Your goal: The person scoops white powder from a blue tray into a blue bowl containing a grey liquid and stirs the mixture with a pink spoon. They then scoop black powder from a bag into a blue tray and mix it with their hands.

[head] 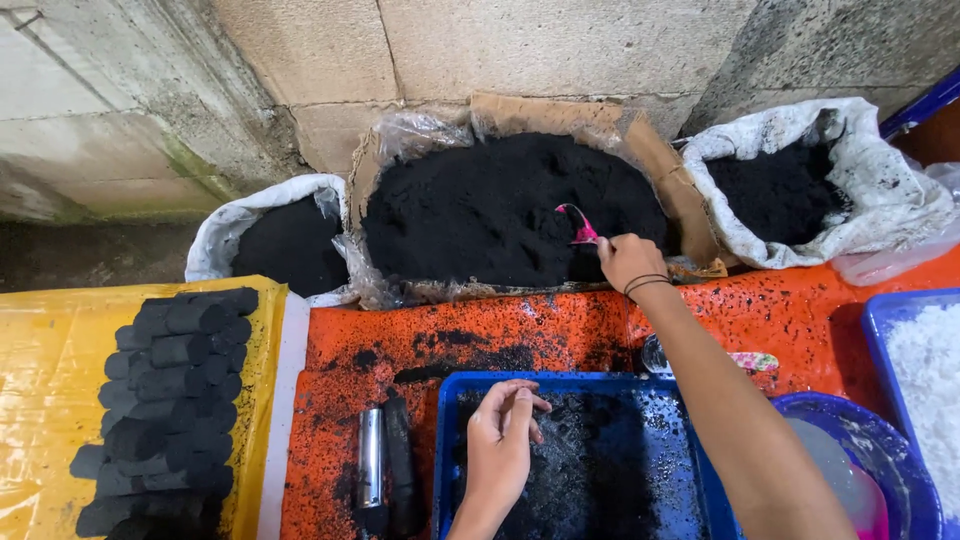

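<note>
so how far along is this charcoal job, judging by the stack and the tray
Done: a stack of black cylinders lies on the yellow sheet. In hand: the right hand holds a pink scoop in the black powder of the cardboard-lined box, while the left hand rests over the blue tray, which holds only a thin layer of powder. Left: the box and both white sacks look nearly full, so probably plenty.

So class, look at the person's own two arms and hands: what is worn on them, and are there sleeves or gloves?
Both arms are bare, with no sleeves in view and no gloves. The right hand has two thin dark bands around the wrist, like hair ties or cord bracelets. The left hand shows no ring, watch or band.
</note>
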